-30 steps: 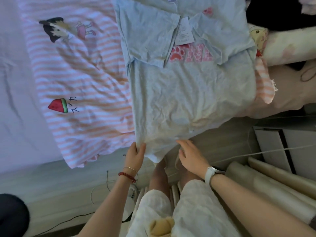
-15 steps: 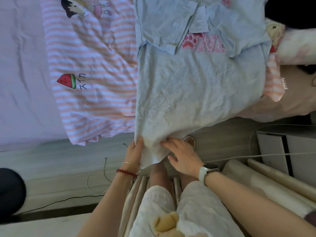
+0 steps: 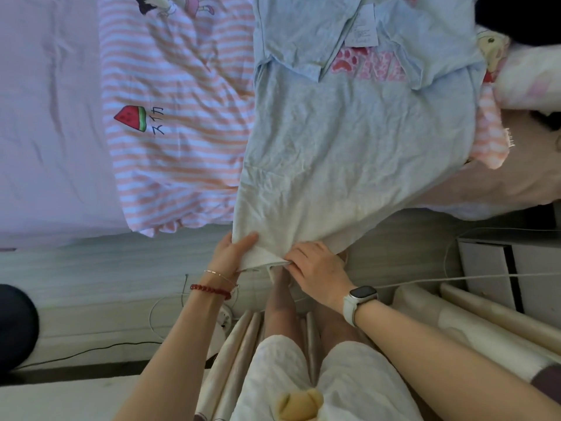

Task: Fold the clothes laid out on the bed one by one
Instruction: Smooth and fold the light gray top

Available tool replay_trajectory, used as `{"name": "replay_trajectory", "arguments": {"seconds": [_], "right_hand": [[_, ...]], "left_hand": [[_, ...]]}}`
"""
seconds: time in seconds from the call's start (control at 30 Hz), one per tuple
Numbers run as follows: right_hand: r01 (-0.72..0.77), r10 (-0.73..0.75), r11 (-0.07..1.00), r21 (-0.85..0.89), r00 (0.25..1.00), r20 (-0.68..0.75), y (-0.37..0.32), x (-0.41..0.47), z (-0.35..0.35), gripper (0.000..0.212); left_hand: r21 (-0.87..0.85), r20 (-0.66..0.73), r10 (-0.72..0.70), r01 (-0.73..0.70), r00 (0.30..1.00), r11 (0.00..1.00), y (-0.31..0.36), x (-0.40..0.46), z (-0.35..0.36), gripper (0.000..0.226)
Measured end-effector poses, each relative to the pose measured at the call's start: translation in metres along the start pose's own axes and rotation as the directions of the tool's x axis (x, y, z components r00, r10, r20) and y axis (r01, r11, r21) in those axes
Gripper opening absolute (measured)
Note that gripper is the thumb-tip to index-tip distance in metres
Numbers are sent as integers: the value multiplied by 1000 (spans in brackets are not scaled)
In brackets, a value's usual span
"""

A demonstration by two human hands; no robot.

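A light blue T-shirt (image 3: 349, 147) with pink paw-print lettering lies on the bed, both sleeves folded inward over its chest and a white tag showing. Its bottom hem hangs over the bed's near edge. My left hand (image 3: 232, 249) pinches the hem's left corner, thumb on top. My right hand (image 3: 315, 267), with a white watch on its wrist, grips the hem just to the right, fingers curled over the cloth edge. A pink-and-white striped garment (image 3: 179, 123) with a watermelon and cartoon prints lies spread to the left, partly under the blue shirt.
The lilac bedsheet (image 3: 45, 117) covers the bed's left part. Plush toys and a pillow (image 3: 528, 74) crowd the right side. Rolled beige mats (image 3: 485, 317), a white cabinet (image 3: 510, 265) and cables lie on the floor around my legs.
My hands have closed in on the hem's lower left corner, the right one sliding left to grip beside the left. The view has tilted down and left.
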State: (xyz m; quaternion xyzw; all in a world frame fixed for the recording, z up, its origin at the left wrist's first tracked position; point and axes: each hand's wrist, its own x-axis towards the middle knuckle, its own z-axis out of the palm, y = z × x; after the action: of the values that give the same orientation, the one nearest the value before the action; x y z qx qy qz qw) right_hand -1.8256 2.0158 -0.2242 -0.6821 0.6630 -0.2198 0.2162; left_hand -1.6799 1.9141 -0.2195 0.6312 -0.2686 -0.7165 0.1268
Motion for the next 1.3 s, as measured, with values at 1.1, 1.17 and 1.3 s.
{"name": "replay_trajectory", "arguments": {"seconds": [1.1,1.17,1.3], "right_hand": [[176,849,-526,832,55,525,27,6,-29,11],[-62,954,-301,952,-29,300,34,-8,-31,14],[-542,958,262,799,249,-145,22,-27,-34,17]], "left_hand": [[140,-525,387,-371,758,918,15,-35,-30,18],[228,-542,427,-362,724,904,10,-32,-24,16],[477,-390,565,-366,727,799,-1,-33,-7,18]]}}
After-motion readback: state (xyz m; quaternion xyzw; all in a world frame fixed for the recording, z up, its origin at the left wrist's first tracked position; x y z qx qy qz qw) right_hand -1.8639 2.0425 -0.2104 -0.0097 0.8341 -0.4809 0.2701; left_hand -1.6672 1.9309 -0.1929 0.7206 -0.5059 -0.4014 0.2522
